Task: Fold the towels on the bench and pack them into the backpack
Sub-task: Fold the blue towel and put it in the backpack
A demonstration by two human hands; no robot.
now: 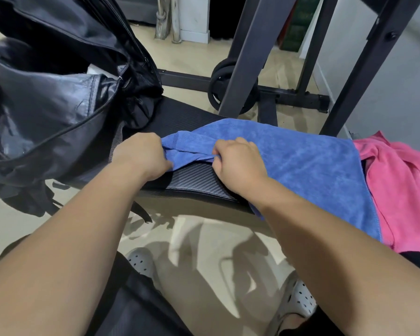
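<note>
- Head view: your left hand (141, 154) was over the bench (194, 177), near its front edge, with the fingers curled round the bunched corner of the blue towel (301, 163).
- Your right hand (238, 161) was just beside it, also above the bench's front part. Its fingers and thumb were pinching the same bunched edge, which was raised a little off the bench padding.
- The rest of the blue towel lay spread across the bench, and its near side hung over the bench's front edge under your right forearm.
- The pink towel (398, 185) lay crumpled at the bench's right end, touching the blue towel, whose right edge lay over it.
- The backpack (46, 100) stood at the bench's left end, unzipped and gaping, with its straps hanging below the bench's edge.
- Behind the bench stood a dark metal frame (250, 57) with a black weight plate (217, 87) at its foot.
- Below the bench's front edge, on the pale floor (204, 238), your light perforated shoes (141, 260) showed.
</note>
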